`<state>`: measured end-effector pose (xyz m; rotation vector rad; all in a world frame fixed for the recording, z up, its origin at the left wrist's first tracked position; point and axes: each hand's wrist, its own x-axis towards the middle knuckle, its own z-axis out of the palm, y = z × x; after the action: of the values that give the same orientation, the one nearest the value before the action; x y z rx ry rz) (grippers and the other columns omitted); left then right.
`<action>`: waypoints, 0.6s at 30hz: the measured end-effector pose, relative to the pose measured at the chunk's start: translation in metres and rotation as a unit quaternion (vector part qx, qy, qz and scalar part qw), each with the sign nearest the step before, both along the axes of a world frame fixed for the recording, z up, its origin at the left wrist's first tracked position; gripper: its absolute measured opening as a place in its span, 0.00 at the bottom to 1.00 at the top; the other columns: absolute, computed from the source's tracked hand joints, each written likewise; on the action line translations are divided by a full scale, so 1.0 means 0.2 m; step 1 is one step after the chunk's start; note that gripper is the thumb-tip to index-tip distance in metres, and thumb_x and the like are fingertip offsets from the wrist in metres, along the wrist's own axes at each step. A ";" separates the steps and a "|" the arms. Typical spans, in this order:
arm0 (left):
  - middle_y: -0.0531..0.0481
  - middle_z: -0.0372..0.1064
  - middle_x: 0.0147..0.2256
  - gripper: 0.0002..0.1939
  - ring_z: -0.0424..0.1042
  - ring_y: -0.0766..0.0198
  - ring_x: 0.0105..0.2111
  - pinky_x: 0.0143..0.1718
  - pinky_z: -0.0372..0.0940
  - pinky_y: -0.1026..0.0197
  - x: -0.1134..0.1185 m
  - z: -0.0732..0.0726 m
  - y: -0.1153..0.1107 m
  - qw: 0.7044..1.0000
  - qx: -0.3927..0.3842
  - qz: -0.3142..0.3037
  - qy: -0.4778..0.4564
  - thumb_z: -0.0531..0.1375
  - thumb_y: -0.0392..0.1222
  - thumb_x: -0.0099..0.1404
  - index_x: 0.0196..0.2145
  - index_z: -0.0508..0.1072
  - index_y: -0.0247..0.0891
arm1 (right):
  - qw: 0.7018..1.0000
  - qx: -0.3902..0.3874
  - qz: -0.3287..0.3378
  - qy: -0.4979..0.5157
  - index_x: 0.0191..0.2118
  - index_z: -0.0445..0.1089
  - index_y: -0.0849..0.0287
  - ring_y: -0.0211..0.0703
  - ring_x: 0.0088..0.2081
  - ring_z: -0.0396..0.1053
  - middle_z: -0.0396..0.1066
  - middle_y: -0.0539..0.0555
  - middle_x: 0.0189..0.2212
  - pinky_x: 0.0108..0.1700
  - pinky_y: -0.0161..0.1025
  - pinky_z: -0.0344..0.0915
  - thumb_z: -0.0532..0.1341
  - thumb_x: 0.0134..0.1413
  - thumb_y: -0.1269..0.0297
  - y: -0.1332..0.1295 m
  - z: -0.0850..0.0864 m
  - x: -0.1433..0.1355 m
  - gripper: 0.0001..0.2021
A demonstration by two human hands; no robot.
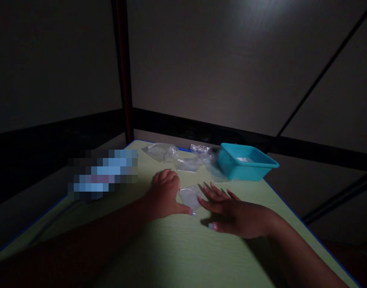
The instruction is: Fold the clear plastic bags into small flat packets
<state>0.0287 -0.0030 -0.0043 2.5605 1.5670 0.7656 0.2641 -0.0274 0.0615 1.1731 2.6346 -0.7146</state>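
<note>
Packet (189, 197), no clear long axis, flat on the table (174, 250) between your hands, neither nearer. Left hand (165, 196), thumb and fingers apart, brackets its left side; right hand (235, 215), spread, forefinger at its right. Tub (243, 171) beyond, by the right edge.

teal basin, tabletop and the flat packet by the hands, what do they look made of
Basin: probably moulded plastic, smooth with a thin flared rim. Tabletop: perhaps matt laminate, given faint grain lines and blue edging. Flat packet: likely plastic film, since it looks translucent and slightly shiny.
</note>
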 end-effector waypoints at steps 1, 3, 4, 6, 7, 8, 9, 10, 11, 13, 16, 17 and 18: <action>0.46 0.63 0.40 0.33 0.57 0.49 0.46 0.47 0.52 0.50 0.00 0.00 0.00 1.000 0.000 -0.001 -0.001 0.64 0.67 0.33 0.30 0.65 0.39 | 1.000 0.007 -0.004 0.000 0.61 0.43 0.46 0.56 0.62 0.22 0.27 0.52 0.63 0.57 0.63 0.26 0.52 0.52 0.45 0.01 -0.01 0.01 0.32; 0.46 0.63 0.40 0.33 0.57 0.49 0.45 0.47 0.53 0.50 0.00 0.00 0.00 1.000 0.001 -0.001 -0.005 0.64 0.67 0.32 0.30 0.65 0.40 | 1.000 0.019 -0.013 0.003 0.61 0.42 0.48 0.57 0.62 0.22 0.26 0.52 0.63 0.57 0.61 0.26 0.52 0.52 0.44 0.02 -0.02 0.03 0.33; 0.46 0.63 0.40 0.33 0.57 0.49 0.45 0.47 0.53 0.50 0.00 0.00 0.00 1.000 0.002 -0.001 -0.006 0.64 0.66 0.32 0.30 0.65 0.40 | 1.000 0.024 -0.019 0.006 0.61 0.41 0.48 0.57 0.62 0.22 0.25 0.52 0.63 0.58 0.61 0.27 0.52 0.52 0.44 0.02 -0.03 0.03 0.34; 0.46 0.63 0.40 0.33 0.58 0.49 0.45 0.47 0.53 0.50 0.00 0.00 0.00 1.000 0.005 0.000 -0.006 0.64 0.66 0.32 0.30 0.65 0.40 | 0.999 0.032 -0.026 0.014 0.62 0.39 0.48 0.56 0.62 0.21 0.24 0.51 0.63 0.58 0.60 0.27 0.52 0.52 0.45 0.02 -0.04 0.01 0.35; 0.46 0.63 0.40 0.33 0.58 0.49 0.45 0.47 0.53 0.50 0.00 0.00 0.00 1.000 0.006 0.000 -0.004 0.64 0.66 0.32 0.30 0.65 0.40 | 0.999 0.032 -0.023 0.018 0.62 0.38 0.46 0.55 0.62 0.21 0.23 0.50 0.63 0.58 0.60 0.27 0.52 0.52 0.45 0.02 -0.04 0.00 0.35; 0.46 0.63 0.40 0.33 0.58 0.49 0.45 0.47 0.53 0.50 0.01 0.00 0.00 1.000 0.007 0.001 -0.002 0.64 0.67 0.32 0.30 0.65 0.40 | 0.999 0.027 -0.018 0.021 0.62 0.38 0.45 0.55 0.62 0.21 0.23 0.50 0.63 0.58 0.60 0.27 0.52 0.52 0.45 0.01 -0.03 -0.01 0.34; 0.46 0.63 0.40 0.33 0.58 0.49 0.45 0.46 0.53 0.50 0.01 0.00 0.00 1.000 0.007 0.002 0.000 0.64 0.67 0.32 0.30 0.64 0.40 | 1.000 0.020 -0.009 0.022 0.61 0.39 0.43 0.55 0.62 0.21 0.23 0.49 0.63 0.58 0.60 0.27 0.53 0.52 0.45 0.00 -0.03 -0.02 0.34; 0.46 0.63 0.40 0.34 0.58 0.49 0.45 0.47 0.53 0.50 0.01 0.01 0.00 1.000 0.007 0.003 0.001 0.64 0.68 0.32 0.30 0.64 0.40 | 1.000 0.010 0.000 0.021 0.61 0.40 0.42 0.55 0.62 0.20 0.23 0.49 0.63 0.58 0.60 0.27 0.53 0.51 0.45 0.00 -0.03 -0.03 0.33; 0.46 0.63 0.40 0.34 0.58 0.49 0.45 0.47 0.53 0.50 0.01 0.01 0.00 1.000 0.006 0.003 0.002 0.63 0.68 0.32 0.30 0.64 0.40 | 1.000 0.001 0.006 0.017 0.61 0.42 0.42 0.55 0.62 0.20 0.24 0.49 0.63 0.58 0.60 0.27 0.53 0.51 0.44 0.00 -0.03 -0.03 0.33; 0.45 0.63 0.40 0.34 0.58 0.49 0.45 0.47 0.53 0.50 0.00 0.01 0.00 1.000 0.006 0.002 0.003 0.63 0.69 0.32 0.30 0.64 0.40 | 1.000 -0.005 0.006 0.006 0.61 0.42 0.44 0.55 0.61 0.20 0.23 0.50 0.63 0.58 0.60 0.27 0.52 0.51 0.43 0.00 -0.03 -0.02 0.33; 0.45 0.63 0.41 0.34 0.57 0.48 0.46 0.48 0.53 0.50 0.00 0.00 0.00 1.000 0.008 -0.002 0.005 0.63 0.69 0.33 0.30 0.65 0.40 | 0.999 0.018 -0.029 0.008 0.62 0.37 0.49 0.55 0.61 0.19 0.19 0.52 0.62 0.59 0.58 0.27 0.52 0.50 0.42 0.03 -0.04 -0.01 0.37; 0.45 0.63 0.40 0.34 0.57 0.48 0.46 0.48 0.53 0.50 0.00 0.00 0.00 1.000 0.009 -0.003 0.006 0.63 0.69 0.33 0.30 0.65 0.40 | 0.998 0.032 -0.047 0.019 0.62 0.36 0.49 0.55 0.61 0.19 0.18 0.52 0.62 0.58 0.59 0.27 0.51 0.50 0.41 0.03 -0.05 -0.01 0.38; 0.45 0.63 0.40 0.34 0.57 0.48 0.46 0.48 0.53 0.50 0.00 0.00 0.00 1.000 0.011 -0.003 0.008 0.62 0.69 0.34 0.30 0.65 0.39 | 0.996 0.046 -0.063 0.031 0.62 0.36 0.49 0.55 0.61 0.18 0.17 0.52 0.62 0.58 0.59 0.27 0.51 0.50 0.41 0.04 -0.06 -0.02 0.38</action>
<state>0.0289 -0.0033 -0.0040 2.5922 1.5621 0.7684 0.2602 -0.0197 0.0486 1.3755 2.6905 -0.6672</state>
